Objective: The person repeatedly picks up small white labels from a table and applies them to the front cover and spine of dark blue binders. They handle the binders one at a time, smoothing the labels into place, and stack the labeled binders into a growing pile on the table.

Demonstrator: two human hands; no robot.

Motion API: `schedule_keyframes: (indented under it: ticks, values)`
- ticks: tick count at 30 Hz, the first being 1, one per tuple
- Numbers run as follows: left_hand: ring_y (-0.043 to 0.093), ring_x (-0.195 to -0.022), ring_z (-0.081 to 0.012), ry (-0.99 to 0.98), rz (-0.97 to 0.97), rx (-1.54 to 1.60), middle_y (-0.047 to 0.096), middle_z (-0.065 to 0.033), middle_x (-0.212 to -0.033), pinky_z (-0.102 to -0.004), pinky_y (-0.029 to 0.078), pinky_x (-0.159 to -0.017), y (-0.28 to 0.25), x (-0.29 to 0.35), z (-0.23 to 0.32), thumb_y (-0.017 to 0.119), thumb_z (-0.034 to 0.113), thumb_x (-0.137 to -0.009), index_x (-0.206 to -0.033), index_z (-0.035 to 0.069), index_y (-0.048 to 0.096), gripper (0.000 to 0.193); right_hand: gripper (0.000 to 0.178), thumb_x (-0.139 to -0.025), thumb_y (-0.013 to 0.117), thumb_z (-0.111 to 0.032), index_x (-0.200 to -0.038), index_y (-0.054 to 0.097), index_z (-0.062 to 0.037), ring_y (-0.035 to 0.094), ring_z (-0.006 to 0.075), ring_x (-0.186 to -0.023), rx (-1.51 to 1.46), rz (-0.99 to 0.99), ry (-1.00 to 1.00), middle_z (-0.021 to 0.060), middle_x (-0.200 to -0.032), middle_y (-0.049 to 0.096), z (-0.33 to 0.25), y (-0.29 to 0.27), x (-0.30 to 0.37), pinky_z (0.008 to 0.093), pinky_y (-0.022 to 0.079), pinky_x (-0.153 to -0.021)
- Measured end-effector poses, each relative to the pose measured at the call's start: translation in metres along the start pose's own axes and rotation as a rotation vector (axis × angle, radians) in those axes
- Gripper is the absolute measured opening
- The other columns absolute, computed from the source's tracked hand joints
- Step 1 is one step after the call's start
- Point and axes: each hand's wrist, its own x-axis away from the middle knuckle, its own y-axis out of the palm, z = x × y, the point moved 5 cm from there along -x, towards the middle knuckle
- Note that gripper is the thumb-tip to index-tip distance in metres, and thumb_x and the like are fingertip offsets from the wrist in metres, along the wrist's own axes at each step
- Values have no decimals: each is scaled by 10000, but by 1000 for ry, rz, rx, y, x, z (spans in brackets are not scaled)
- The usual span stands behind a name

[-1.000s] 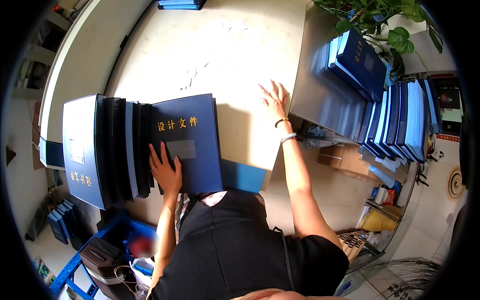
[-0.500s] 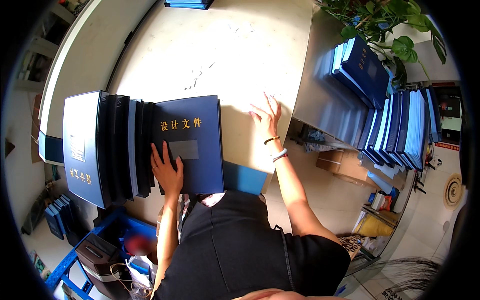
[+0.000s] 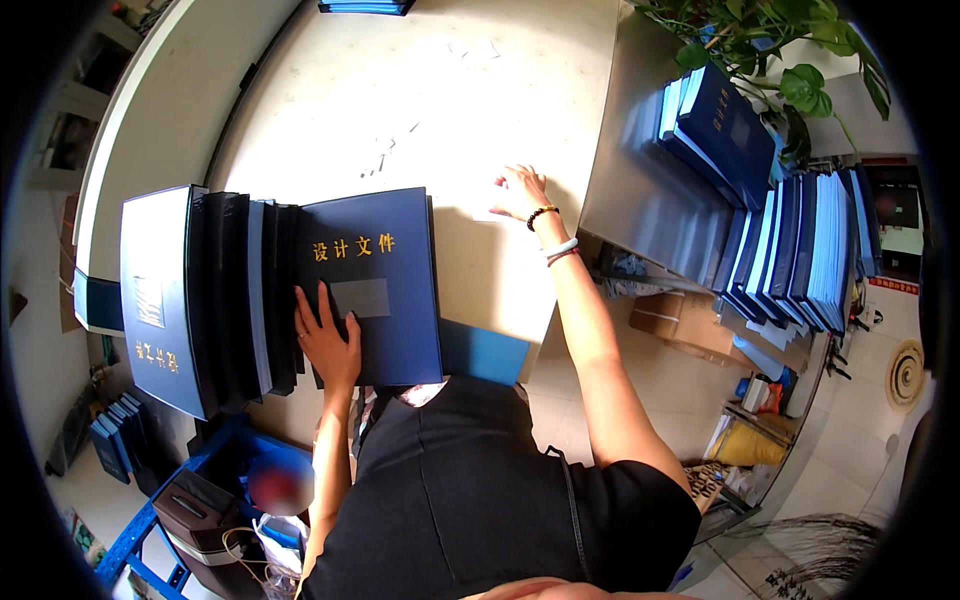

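Observation:
Against the lower edge of the white table (image 3: 480, 100) lies a dark blue binder (image 3: 400, 225) with gold lettering and a grey label on its cover. Flat on that cover rests my left hand (image 3: 328, 340), fingers spread near the spine side. To the left, a row of dark binders (image 3: 228, 300) stands pressed together, with one blue-covered binder (image 3: 150, 250) at its outer end. My right hand (image 3: 522, 192) hovers over or touches the table to the binder's right; I cannot tell which. Its fingers are loosely bent, the thumb apart, with nothing seen in them.
More blue binders (image 3: 735, 140) are stacked on a metal surface (image 3: 650, 170) at right, beside a leafy plant (image 3: 805, 90). Small scraps (image 3: 385, 158) lie on the table. A blue sheet (image 3: 485, 352) sits at its near edge. A blue crate (image 3: 215, 455) is at lower left.
My right hand has drawn in slightly, and its outstretched fingers have bent. My left hand stays on the binder. The whole view has shifted a little.

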Motion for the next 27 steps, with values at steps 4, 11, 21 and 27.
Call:
schedule_keyframes:
  ticks: [4, 11, 21, 27]
  values:
    - [339, -1381, -430, -29, -20, 18, 211, -179, -1620, -531, 356, -1047, -2, -1, 1, 544, 309, -921, -1536, 195, 364, 651, 423, -570, 921, -271, -903, 696, -137, 529, 291, -1162, -10, 144, -105, 81, -1079, 648, -2, -5, 1, 473, 385, -959]
    - [342, -1382, -422, -22, -10, -5, 217, -175, -1618, -535, 359, -1048, -1, 1, 2, 544, 308, -917, -1534, 197, 369, 651, 381, -741, 853, -219, -970, 692, 39, 680, 195, -730, -393, 210, 16, 145, -809, 707, 24, -32, -18, 335, 552, -691]
    - [345, -1380, -418, -25, -8, -19, 219, -169, -1619, -535, 360, -1051, 0, 1, 0, 546, 308, -918, -1537, 204, 365, 653, 464, -754, 848, -137, -1147, 661, 22, 619, 122, -613, -565, 157, 63, 81, -780, 681, 47, -36, -42, 279, 522, -582]
    - [339, -1386, -424, -39, -36, 13, 225, -168, -1618, -534, 304, -1122, -2, -1, 3, 523, 298, -952, -1533, 203, 366, 609, 402, -765, 824, -71, -1103, 658, 68, 653, 126, -606, -760, 132, 216, 104, -853, 724, 70, -29, -44, 251, 545, -567]
